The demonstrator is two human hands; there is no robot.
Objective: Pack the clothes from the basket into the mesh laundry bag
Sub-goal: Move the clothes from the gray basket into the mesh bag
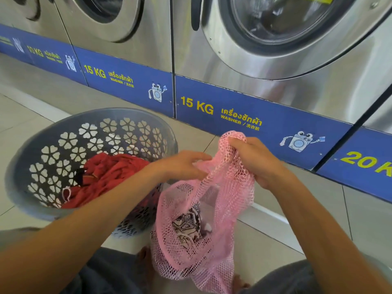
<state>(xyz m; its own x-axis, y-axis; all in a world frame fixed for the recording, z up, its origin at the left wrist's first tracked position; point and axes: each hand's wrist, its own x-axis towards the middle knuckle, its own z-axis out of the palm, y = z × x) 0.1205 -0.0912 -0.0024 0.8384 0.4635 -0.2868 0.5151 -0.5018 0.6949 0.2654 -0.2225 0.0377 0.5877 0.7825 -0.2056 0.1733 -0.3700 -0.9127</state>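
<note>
A pink mesh laundry bag (pixel 214 209) hangs in front of me, between my knees. My right hand (pixel 254 160) grips its bunched top edge high up. My left hand (pixel 182 166) pinches the bag's rim just to the left, holding the mouth apart. Inside the bag lies a black-and-white patterned garment (pixel 187 227). To the left stands a grey plastic basket (pixel 53 132) with flower-shaped holes, tilted toward me. Red clothes (pixel 110 175) lie in its bottom, with a dark piece and a pale cord beside them.
A row of steel front-loading washers (pixel 275 39) with a blue base strip (pixel 233 111) runs across the back. The floor (pixel 31 107) is pale tile. My knees in dark trousers (pixel 110 274) frame the bottom edge, and bare toes show under the bag.
</note>
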